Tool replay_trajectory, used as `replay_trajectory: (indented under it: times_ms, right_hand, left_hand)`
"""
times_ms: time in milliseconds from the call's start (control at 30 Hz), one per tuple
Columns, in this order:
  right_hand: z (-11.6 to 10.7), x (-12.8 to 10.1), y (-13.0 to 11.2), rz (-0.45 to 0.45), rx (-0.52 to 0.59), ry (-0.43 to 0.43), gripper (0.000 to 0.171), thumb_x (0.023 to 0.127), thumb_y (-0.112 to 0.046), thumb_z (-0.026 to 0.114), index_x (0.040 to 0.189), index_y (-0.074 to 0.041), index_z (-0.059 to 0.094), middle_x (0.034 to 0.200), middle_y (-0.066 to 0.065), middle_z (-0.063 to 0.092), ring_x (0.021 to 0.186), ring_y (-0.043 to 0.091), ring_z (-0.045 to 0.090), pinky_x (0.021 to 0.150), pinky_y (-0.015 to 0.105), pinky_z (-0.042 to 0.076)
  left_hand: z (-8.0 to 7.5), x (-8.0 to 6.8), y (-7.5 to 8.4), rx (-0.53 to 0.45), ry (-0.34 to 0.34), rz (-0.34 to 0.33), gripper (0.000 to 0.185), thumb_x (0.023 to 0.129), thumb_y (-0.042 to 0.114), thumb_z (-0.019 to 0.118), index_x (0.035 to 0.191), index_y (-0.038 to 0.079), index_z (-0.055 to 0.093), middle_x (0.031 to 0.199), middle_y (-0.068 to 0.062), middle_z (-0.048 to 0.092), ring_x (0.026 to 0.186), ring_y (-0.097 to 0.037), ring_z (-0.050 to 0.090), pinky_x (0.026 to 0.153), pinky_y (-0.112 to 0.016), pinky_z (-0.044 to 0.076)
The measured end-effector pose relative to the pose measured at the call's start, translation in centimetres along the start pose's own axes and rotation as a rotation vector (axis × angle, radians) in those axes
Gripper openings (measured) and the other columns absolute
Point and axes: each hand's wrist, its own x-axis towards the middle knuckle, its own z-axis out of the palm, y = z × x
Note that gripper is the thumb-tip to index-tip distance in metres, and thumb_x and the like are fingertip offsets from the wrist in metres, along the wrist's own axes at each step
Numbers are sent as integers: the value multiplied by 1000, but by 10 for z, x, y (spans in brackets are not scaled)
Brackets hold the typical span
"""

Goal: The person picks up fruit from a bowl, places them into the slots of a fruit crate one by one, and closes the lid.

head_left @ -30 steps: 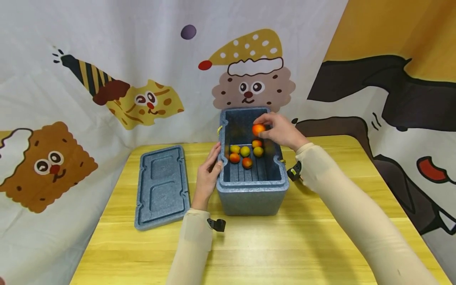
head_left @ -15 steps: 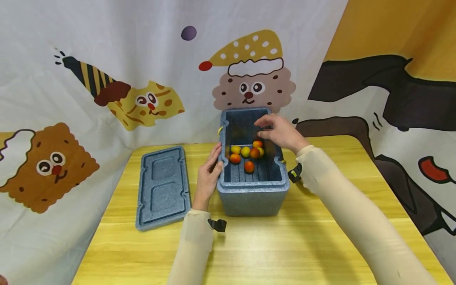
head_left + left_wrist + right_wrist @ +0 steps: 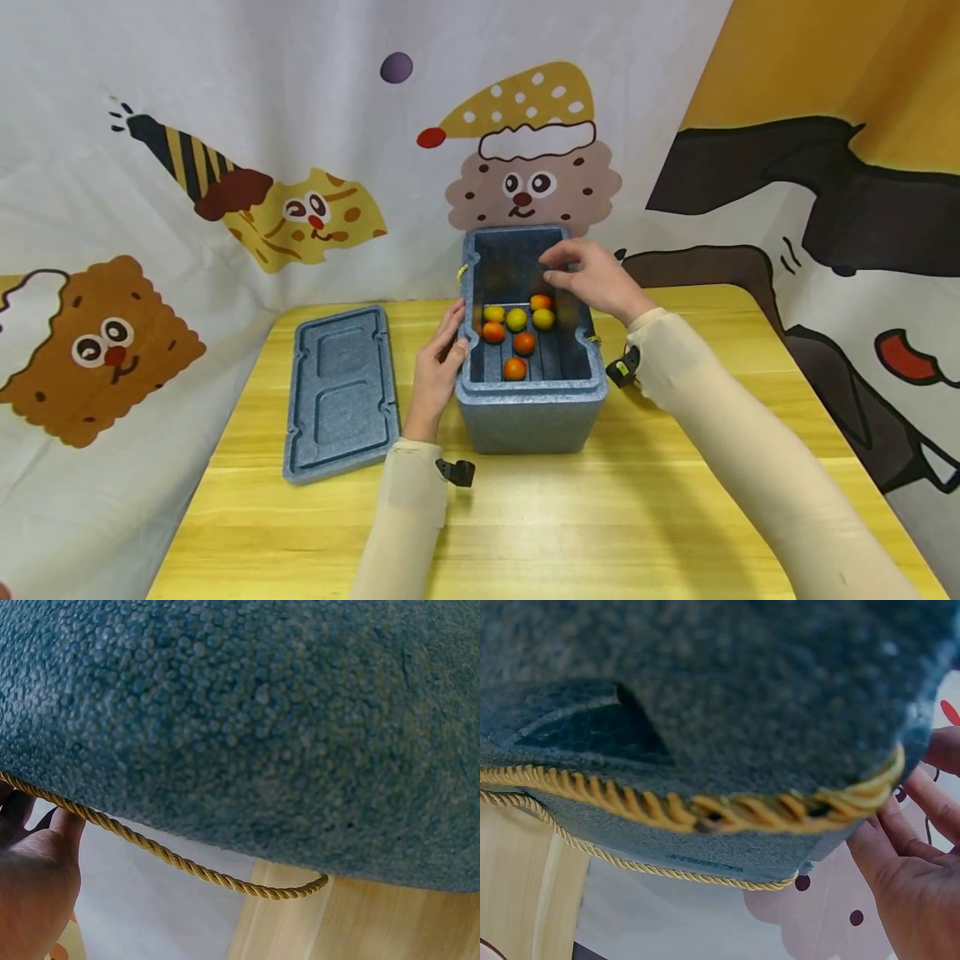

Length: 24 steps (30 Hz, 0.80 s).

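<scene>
A blue-grey foam box [image 3: 532, 425] stands open on the table with several small round fruits inside, some yellow [image 3: 516, 319], others red-orange [image 3: 514, 369]. My left hand [image 3: 435, 375] rests along the box's left side, fingers straight on the outer wall and thumb at the rim. In the left wrist view a twisted gold cord [image 3: 187, 866] runs along the box beside that hand. Over the box's right rim hovers my right hand [image 3: 592, 275], its fingers loosely bent with nothing between them. The right wrist view shows this hand [image 3: 915, 855] beside the box's gold cord [image 3: 765, 814].
Left of the box lies its blue-grey lid [image 3: 345, 392] on the wooden table [image 3: 540, 525]. A white cloth with cartoon prints [image 3: 315, 100] hangs close behind the box. Black wrist cameras [image 3: 457, 472] sit at both cuffs.
My right hand has let go of a red-orange fruit, which dropped into the box. One red-orange fruit now lies near the box's front wall. My left hand stays on the box.
</scene>
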Motion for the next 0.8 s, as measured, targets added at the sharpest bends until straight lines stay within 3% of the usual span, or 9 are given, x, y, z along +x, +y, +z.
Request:
replay_trajectory:
  times_ms: [500, 800]
  right_hand:
    - [-12, -33, -1, -66, 84, 116, 27, 98, -24, 62, 121, -9, 66, 123, 4, 62, 113, 20, 55, 98, 45, 44]
    - [-26, -54, 3, -108, 91, 210, 25, 96, -19, 65, 117, -5, 69, 115, 6, 67, 97, 18, 59, 82, 26, 48]
  left_hand:
    - [-2, -3, 0, -9, 6, -17, 43, 97, -6, 49, 137, -19, 41, 148, -31, 35, 142, -38, 27, 112, -37, 27]
    - [-2, 0, -1, 0, -3, -5, 44, 97, -6, 49, 138, -19, 41, 149, -31, 34, 141, -39, 27, 112, -33, 29]
